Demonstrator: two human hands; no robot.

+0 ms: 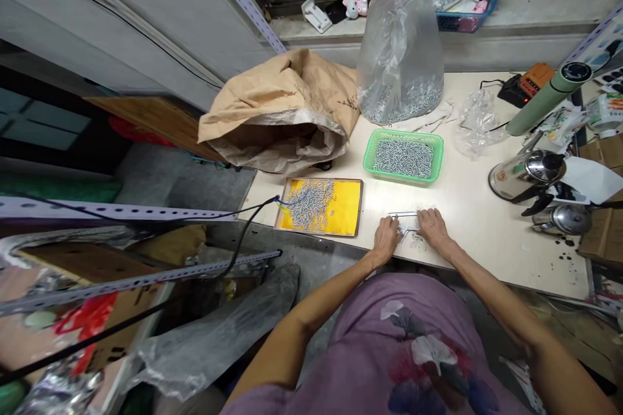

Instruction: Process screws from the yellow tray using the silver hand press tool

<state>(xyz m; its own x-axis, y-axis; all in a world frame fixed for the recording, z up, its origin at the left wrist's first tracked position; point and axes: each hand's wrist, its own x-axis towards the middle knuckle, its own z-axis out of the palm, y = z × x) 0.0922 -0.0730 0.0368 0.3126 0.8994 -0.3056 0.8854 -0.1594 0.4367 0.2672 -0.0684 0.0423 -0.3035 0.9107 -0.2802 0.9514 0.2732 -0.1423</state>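
Both my hands rest near the front edge of a pale table (477, 207), on either side of a small clear plastic bag (405, 224) that lies flat between them. My left hand (387, 238) is curled with its fingers on the bag's left edge. My right hand (431, 225) presses its fingers on the bag's right edge. A few small metal screws (416, 241) lie just under the bag. Behind my hands stands a green basket (403, 156) full of screws. To the left, a yellow tray (320, 207) holds a heap of screws.
A big clear bag (400, 52) with screws at its bottom stands at the back, beside a slumped brown sack (282, 110). Two steel kettles (528, 173) and a green roll (548, 98) crowd the right side. Perforated metal rails (117, 211) and a black cable (243, 227) cross the left.
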